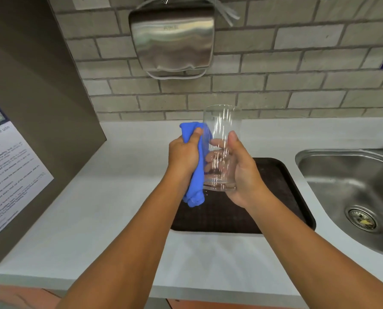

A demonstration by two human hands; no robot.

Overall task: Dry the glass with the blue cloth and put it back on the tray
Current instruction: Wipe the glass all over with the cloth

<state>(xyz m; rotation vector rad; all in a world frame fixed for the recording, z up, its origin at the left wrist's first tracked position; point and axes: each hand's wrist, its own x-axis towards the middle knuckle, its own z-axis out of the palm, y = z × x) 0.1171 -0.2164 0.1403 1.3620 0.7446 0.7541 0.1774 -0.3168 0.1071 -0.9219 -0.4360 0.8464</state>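
A clear drinking glass is held upright above the dark brown tray. My right hand grips its lower half, thumb on the near side and fingers seen through the glass. My left hand is closed around a bunched blue cloth, pressed against the glass's left side. The cloth's upper end sticks out above my thumb and its lower end hangs down over the tray's left part.
A steel sink with a drain lies to the right of the tray. A metal hand dryer hangs on the brick wall behind. At the left stands a brown box-like appliance with a printed notice. The white counter surrounds the tray.
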